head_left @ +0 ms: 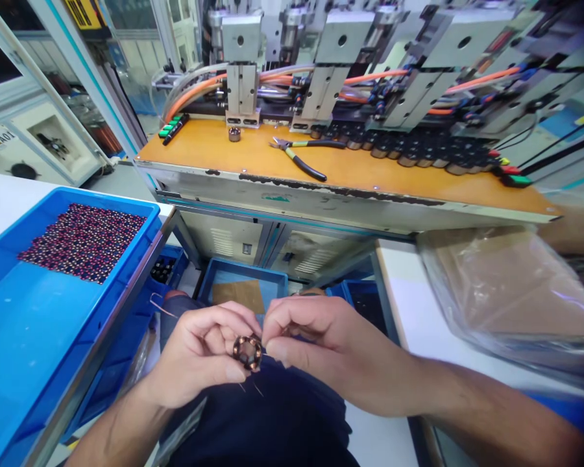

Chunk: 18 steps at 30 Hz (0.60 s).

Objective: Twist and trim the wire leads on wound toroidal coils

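Observation:
My left hand [209,353] is closed around a small ring-shaped motor stator [248,352] with copper windings, its open centre turned up toward me. Fine wire ends hang below the stator, over my dark clothing. At the stator's right edge, my right hand [316,347] is pinched shut, thumb against forefinger. What lies between those fingertips is too small to make out; a thin wire may run there. Both hands are above my lap, close together.
To the left, a blue tray [34,311] holds many small stators [87,240]. Cutting pliers [302,155], a single stator [234,134] and a row of stators [409,152] lie on the orange machine bench [199,152]. A plastic-wrapped carton [511,292] sits at right.

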Each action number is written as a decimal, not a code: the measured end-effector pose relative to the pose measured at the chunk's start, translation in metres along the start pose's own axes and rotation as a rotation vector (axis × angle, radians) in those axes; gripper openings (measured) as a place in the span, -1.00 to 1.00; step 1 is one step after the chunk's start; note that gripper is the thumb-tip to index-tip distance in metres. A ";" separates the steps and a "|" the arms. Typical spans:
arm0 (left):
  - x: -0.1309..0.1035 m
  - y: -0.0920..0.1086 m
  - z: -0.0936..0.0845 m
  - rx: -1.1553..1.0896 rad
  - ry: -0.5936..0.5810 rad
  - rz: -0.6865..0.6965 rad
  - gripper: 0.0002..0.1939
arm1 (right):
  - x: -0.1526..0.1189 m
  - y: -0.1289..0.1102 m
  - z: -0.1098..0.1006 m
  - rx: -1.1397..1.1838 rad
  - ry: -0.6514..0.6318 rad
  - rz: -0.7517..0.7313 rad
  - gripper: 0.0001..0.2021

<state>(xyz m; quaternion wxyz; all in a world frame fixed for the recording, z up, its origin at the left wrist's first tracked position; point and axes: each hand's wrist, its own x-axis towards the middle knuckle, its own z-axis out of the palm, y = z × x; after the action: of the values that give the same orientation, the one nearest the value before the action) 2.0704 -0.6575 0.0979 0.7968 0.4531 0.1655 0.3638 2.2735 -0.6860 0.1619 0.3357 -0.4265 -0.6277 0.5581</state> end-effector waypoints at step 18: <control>0.001 -0.003 0.000 -0.130 -0.049 0.000 -0.64 | -0.017 0.009 -0.016 -0.661 0.056 -0.606 -0.88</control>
<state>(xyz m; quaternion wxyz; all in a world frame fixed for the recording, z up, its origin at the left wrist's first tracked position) 2.0723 -0.6581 0.0950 0.8284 0.4092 0.1221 0.3625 2.2963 -0.6948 0.1564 0.3464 -0.3225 -0.8597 0.1922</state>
